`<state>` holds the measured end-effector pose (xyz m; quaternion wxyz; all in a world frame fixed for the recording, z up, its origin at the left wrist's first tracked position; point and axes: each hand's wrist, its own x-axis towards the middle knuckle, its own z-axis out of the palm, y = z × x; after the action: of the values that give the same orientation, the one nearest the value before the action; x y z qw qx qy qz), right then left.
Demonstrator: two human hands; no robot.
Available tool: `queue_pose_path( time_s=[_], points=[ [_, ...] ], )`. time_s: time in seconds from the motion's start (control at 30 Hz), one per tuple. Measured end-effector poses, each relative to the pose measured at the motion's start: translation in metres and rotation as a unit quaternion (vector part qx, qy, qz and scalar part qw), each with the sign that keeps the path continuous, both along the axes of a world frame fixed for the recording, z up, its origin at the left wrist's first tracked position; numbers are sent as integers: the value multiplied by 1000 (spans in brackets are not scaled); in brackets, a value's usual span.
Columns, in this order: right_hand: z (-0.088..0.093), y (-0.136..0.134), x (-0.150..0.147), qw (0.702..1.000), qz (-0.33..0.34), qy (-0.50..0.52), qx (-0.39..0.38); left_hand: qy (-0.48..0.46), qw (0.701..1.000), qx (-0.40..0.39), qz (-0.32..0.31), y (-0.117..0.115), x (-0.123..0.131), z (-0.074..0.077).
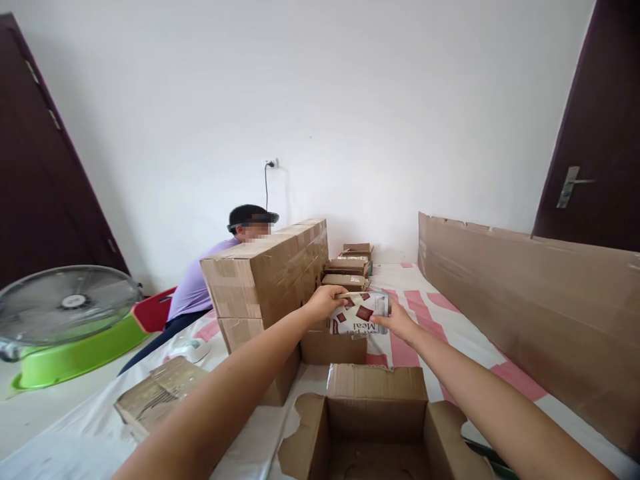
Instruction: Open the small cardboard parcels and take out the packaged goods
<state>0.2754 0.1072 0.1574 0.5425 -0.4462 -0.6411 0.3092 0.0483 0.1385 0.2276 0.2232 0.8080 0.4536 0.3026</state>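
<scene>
Both hands hold a flat white pouch [359, 313] with brown squares and printed lettering, part of which reads "Meal". My left hand [325, 303] is closed on its upper left corner. At the right edge, my right hand [397, 320] pinches it between thumb and fingers. The pouch is up above the table, beyond an open cardboard box [376, 383] whose flaps are folded out. As far as its inside shows, only bare cardboard is visible there. Behind the pouch stands another brown box [333, 348], partly covered by my left hand and the pouch.
Taped cartons [265, 280] are stacked to the left, with smaller open boxes [345, 267] in a row beside them. A long cardboard panel [520, 300] stands along the right. A person in a purple shirt [193, 287] sits behind the stack. A fan [75, 303] is at far left.
</scene>
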Motion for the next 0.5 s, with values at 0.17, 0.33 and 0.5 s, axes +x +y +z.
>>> queue_pose_path(
  time_s=[0.17, 0.33, 0.5],
  points=[
    [7, -7, -2, 998, -37, 26, -36, -56, 997, 27, 40, -11, -7, -2],
    [8, -43, 28, 991, -79, 105, -32, -110, 989, 69, 76, -51, -29, -7],
    [11, -106, 66, 976, -98, 193, -25, -124, 989, 62, 43, -114, -50, -43]
  ],
)
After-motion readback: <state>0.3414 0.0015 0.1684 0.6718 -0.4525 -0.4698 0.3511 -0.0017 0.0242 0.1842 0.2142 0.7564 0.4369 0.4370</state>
